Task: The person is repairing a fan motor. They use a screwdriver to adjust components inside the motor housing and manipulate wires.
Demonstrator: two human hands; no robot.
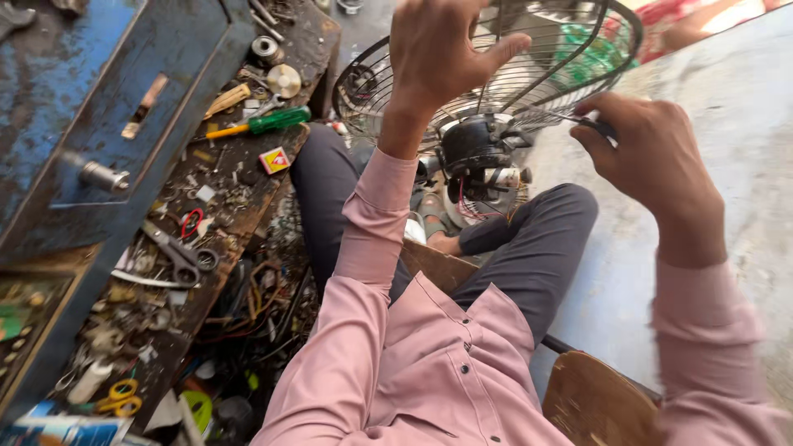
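Midway, probably: left hand grips the fan guard, right hand pinches a tool (screwdriver?) near the exposed motor; guard not yet off.

The left hand grips the wire fan guard while the right hand pinches a dark-handled tool.
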